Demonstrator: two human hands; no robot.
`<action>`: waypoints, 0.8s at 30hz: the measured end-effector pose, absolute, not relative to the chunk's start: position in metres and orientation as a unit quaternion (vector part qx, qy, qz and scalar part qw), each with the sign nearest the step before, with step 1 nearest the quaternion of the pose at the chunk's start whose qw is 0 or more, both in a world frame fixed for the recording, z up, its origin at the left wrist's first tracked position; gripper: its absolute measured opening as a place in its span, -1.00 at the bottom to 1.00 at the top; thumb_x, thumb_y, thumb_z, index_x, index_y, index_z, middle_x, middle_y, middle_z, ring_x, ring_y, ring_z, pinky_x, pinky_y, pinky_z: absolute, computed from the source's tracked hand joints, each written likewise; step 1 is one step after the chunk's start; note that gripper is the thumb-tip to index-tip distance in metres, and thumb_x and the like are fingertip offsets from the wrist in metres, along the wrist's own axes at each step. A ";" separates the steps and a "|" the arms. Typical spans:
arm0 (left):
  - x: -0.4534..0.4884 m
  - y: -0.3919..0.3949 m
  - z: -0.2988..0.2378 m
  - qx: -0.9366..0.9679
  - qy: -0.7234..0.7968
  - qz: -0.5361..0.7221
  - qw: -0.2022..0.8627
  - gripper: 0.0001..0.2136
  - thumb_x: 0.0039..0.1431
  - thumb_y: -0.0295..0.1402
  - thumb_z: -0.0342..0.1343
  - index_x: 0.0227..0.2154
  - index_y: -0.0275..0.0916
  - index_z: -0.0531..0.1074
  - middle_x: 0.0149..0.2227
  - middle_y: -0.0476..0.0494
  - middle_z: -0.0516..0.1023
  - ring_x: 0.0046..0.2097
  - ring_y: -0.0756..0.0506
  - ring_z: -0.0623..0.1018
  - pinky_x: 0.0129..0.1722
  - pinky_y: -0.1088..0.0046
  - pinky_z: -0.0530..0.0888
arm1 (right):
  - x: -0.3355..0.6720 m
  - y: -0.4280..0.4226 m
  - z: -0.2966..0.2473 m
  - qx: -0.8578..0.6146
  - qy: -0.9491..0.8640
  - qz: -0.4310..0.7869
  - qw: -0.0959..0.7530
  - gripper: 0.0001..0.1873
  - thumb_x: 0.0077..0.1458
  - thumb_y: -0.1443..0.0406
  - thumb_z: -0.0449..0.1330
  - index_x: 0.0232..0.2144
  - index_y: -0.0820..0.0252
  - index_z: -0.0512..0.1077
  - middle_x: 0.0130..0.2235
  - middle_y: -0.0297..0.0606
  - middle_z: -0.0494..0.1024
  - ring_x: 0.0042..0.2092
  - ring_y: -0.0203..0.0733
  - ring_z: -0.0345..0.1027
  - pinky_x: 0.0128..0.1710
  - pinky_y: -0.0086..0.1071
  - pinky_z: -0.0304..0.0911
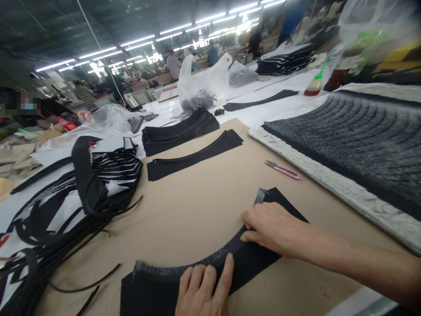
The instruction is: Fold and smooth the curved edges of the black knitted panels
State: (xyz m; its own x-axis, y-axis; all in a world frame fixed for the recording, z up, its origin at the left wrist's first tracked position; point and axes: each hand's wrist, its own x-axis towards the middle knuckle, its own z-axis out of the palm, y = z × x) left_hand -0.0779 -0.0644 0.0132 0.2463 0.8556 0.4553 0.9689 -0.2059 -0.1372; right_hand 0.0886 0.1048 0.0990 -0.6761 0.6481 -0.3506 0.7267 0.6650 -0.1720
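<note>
A black curved fabric piece (154, 292) lies on the brown paper in front of me, with a speckled grey strip (219, 254) along its concave upper edge. My left hand (204, 289) rests on it near the middle, fingers stretched out and pressing it down, the index fingertip just below the strip. Further right, my right hand (278, 226) has its thumb and bent fingers closed together on the curved edge, covering part of the strip. Beyond my hands lies a similar black piece (197, 160), its curved edge also facing away.
Pink-handled thread snips (284, 170) lie near a white-edged board (332, 177) carrying rows of speckled dark pieces. A stack of black pieces (180, 131) sits farther back. Tangled black strips (87, 175) fill the left side. A glue bottle (315, 83) stands at the back right; people work beyond.
</note>
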 end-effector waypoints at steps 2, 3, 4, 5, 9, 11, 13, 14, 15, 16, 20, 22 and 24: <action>-0.076 -0.062 0.015 -0.758 -0.602 -0.153 0.200 -0.61 0.20 -0.50 -0.07 0.03 -0.04 0.41 -0.38 -0.03 0.43 -0.31 -0.05 0.40 -0.19 0.34 0.27 | 0.091 0.105 0.098 0.394 0.898 -0.153 0.123 -0.73 0.06 0.13 0.26 -0.38 0.26 0.53 -0.40 -0.08 0.59 -0.29 0.07 0.50 -0.37 -0.29 0.22; -0.075 -0.061 0.017 -0.754 -0.605 -0.160 0.197 -0.62 0.20 -0.51 -0.07 -0.01 -0.03 0.43 -0.37 -0.03 0.44 -0.31 -0.05 0.41 -0.20 0.33 0.26 | 0.093 0.105 0.098 0.397 0.897 -0.155 0.116 -0.72 0.07 0.11 0.27 -0.37 0.25 0.53 -0.40 -0.10 0.59 -0.29 0.07 0.49 -0.35 -0.29 0.21; -0.073 -0.059 0.020 -0.750 -0.610 -0.169 0.191 -0.64 0.20 -0.52 -0.07 -0.04 -0.02 0.45 -0.35 -0.03 0.46 -0.31 -0.05 0.41 -0.21 0.33 0.25 | 0.095 0.105 0.096 0.398 0.897 -0.156 0.108 -0.71 0.06 0.10 0.27 -0.36 0.23 0.52 -0.40 -0.11 0.58 -0.28 0.06 0.49 -0.33 -0.28 0.21; -0.071 -0.057 0.023 -0.744 -0.616 -0.179 0.185 -0.65 0.19 -0.52 -0.06 -0.09 -0.01 0.47 -0.33 -0.03 0.47 -0.29 -0.05 0.42 -0.22 0.33 0.25 | 0.097 0.105 0.094 0.398 0.899 -0.155 0.100 -0.71 0.06 0.09 0.27 -0.36 0.22 0.51 -0.40 -0.12 0.58 -0.28 0.06 0.48 -0.31 -0.27 0.20; -0.057 -0.043 0.031 -0.751 -0.599 -0.214 0.179 -0.68 0.20 -0.52 -0.07 -0.09 -0.12 0.47 -0.13 -0.14 0.49 -0.11 -0.10 0.45 -0.18 0.35 0.30 | 0.103 0.104 0.086 0.379 0.912 -0.139 0.072 -0.71 0.07 0.09 0.26 -0.39 0.22 0.48 -0.43 -0.16 0.54 -0.28 0.03 0.44 -0.23 -0.23 0.16; -0.048 -0.036 0.029 -0.780 -0.566 -0.213 0.162 -0.65 0.20 -0.53 -0.11 0.00 -0.24 0.42 -0.11 -0.20 0.49 -0.10 -0.11 0.45 -0.16 0.37 0.35 | 0.103 0.103 0.086 0.372 0.917 -0.130 0.062 -0.72 0.09 0.10 0.24 -0.42 0.23 0.46 -0.45 -0.17 0.52 -0.29 0.02 0.43 -0.21 -0.21 0.14; -0.040 -0.031 0.024 -0.795 -0.554 -0.203 0.141 -0.63 0.19 -0.56 -0.14 0.02 -0.33 0.39 -0.15 -0.21 0.49 -0.15 -0.11 0.46 -0.19 0.39 0.39 | 0.103 0.105 0.090 0.374 0.915 -0.137 0.062 -0.72 0.09 0.11 0.23 -0.44 0.24 0.46 -0.48 -0.17 0.50 -0.30 0.01 0.41 -0.19 -0.21 0.12; -0.037 -0.029 0.020 -0.794 -0.558 -0.197 0.138 -0.63 0.18 -0.58 -0.15 0.01 -0.35 0.39 -0.18 -0.22 0.49 -0.17 -0.12 0.46 -0.20 0.38 0.40 | 0.103 0.107 0.093 0.374 0.913 -0.149 0.069 -0.72 0.07 0.11 0.24 -0.44 0.24 0.46 -0.49 -0.18 0.50 -0.31 0.00 0.41 -0.18 -0.21 0.11; -0.035 -0.028 0.016 -0.790 -0.566 -0.192 0.139 -0.62 0.17 -0.59 -0.16 0.01 -0.38 0.38 -0.20 -0.22 0.49 -0.19 -0.12 0.46 -0.21 0.38 0.41 | 0.103 0.111 0.097 0.376 0.909 -0.164 0.078 -0.72 0.05 0.11 0.26 -0.45 0.23 0.47 -0.49 -0.19 0.51 -0.32 -0.02 0.41 -0.18 -0.22 0.11; -0.034 -0.028 0.012 -0.786 -0.572 -0.186 0.142 -0.61 0.17 -0.61 -0.17 0.01 -0.40 0.37 -0.22 -0.23 0.49 -0.21 -0.12 0.46 -0.21 0.37 0.42 | 0.104 0.116 0.100 0.378 0.903 -0.181 0.090 -0.72 0.02 0.10 0.27 -0.44 0.22 0.47 -0.48 -0.20 0.51 -0.32 -0.03 0.41 -0.19 -0.23 0.11; -0.034 -0.027 0.001 -0.793 -0.566 -0.166 0.153 -0.61 0.18 -0.60 -0.17 0.05 -0.42 0.34 -0.25 -0.21 0.48 -0.26 -0.11 0.45 -0.26 0.37 0.44 | 0.116 0.140 0.111 0.401 0.873 -0.249 0.126 -0.80 -0.05 0.15 0.30 -0.39 0.15 0.49 -0.40 -0.24 0.54 -0.24 -0.05 0.40 -0.35 -0.37 0.07; -0.035 -0.025 -0.001 -0.797 -0.554 -0.165 0.174 -0.63 0.21 -0.56 -0.14 0.04 -0.43 0.35 -0.26 -0.21 0.47 -0.27 -0.10 0.45 -0.28 0.37 0.44 | 0.123 0.149 0.111 0.399 0.864 -0.282 0.119 -0.85 -0.03 0.20 0.28 -0.40 0.15 0.48 -0.37 -0.26 0.53 -0.24 -0.10 0.39 -0.39 -0.41 0.04; -0.036 -0.022 -0.002 -0.798 -0.543 -0.168 0.199 -0.65 0.23 -0.54 -0.13 0.03 -0.42 0.37 -0.28 -0.20 0.47 -0.29 -0.08 0.44 -0.30 0.39 0.43 | 0.128 0.153 0.108 0.395 0.863 -0.297 0.108 -0.89 0.00 0.24 0.26 -0.42 0.15 0.47 -0.36 -0.28 0.53 -0.24 -0.15 0.39 -0.38 -0.43 0.05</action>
State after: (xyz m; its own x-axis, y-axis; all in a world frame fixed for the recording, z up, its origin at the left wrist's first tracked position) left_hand -0.0364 -0.0221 -0.0020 0.3539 0.8003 0.4840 0.9338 -0.3316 -0.1344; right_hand 0.1281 0.1532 0.1085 -0.6650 0.6171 -0.4207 0.7453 0.5124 -0.4265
